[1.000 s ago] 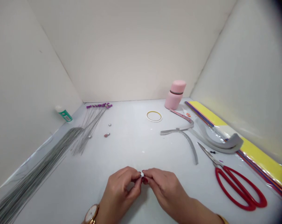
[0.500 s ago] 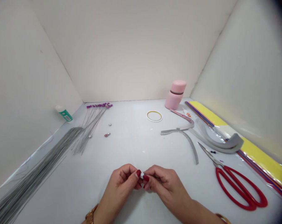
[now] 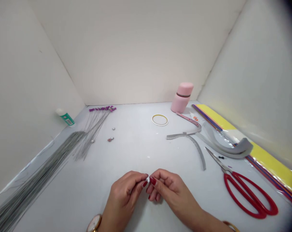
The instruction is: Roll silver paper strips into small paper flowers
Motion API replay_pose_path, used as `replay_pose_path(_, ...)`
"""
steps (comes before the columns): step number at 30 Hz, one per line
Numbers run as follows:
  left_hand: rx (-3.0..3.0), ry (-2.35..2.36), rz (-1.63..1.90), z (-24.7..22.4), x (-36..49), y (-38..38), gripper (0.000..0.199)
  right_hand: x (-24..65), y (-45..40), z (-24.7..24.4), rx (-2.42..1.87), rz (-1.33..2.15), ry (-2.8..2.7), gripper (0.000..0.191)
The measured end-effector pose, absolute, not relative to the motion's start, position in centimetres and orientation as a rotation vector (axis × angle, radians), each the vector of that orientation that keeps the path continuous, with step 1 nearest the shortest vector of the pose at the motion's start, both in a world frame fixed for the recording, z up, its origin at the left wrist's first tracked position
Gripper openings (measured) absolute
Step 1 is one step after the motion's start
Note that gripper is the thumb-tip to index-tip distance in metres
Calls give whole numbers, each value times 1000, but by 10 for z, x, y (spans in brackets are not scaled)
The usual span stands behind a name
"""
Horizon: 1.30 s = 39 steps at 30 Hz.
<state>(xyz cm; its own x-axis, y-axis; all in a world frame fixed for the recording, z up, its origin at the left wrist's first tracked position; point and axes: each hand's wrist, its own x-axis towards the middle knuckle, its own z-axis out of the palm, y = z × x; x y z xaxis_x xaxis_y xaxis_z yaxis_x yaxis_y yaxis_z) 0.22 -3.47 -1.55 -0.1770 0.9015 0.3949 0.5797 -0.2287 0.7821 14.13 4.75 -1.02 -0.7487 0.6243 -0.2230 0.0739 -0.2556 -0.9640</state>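
Observation:
Between the fingertips of both hands is a small silvery-white piece (image 3: 148,179), too small for me to make out its kind. My left hand (image 3: 128,190) pinches it from the left with thumb and forefinger. From the other side my right hand (image 3: 166,187) pinches it too, thumb on top and the other fingers curled beneath. Both hands are just above the white table, near its front. Beyond them lie a small silvery bit (image 3: 113,129) and a red-and-silver bit (image 3: 110,139).
Left: a bundle of grey wires (image 3: 46,167), purple-tipped stems (image 3: 102,109) and a green-and-white tube (image 3: 65,117). Back: a tape ring (image 3: 160,125) and a pink flask (image 3: 181,103). Right: grey strips (image 3: 198,148), red-handled scissors (image 3: 247,190) and packed coloured sheets (image 3: 264,158).
My left hand has rolled over, so its back and the watch face now show. The small piece has turned between the fingertips. Things on the table have stayed put.

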Motion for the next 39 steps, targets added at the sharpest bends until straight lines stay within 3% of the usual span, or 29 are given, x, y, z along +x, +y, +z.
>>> replay_pose_path(8,1915,1735,1297,-16,3,-36,19,139,44,-8,-857,2176,-1475,26)
replay_pose_path(14,2019,1819,1268,-17,11,-36,19,139,37,-9,-862,2020,-1579,27)
replay_pose_path(24,1515,1735,1365,-12,8,-33,14,144,38,-18,-775,1626,-1865,16)
replay_pose_path(30,1303,1633,1417,-12,8,-33,12,148,42,-22,-702,1395,-2054,21)
replay_pose_path(39,1120,1630,1406,-20,10,-34,17,145,46,-15,-758,1381,-2082,16)
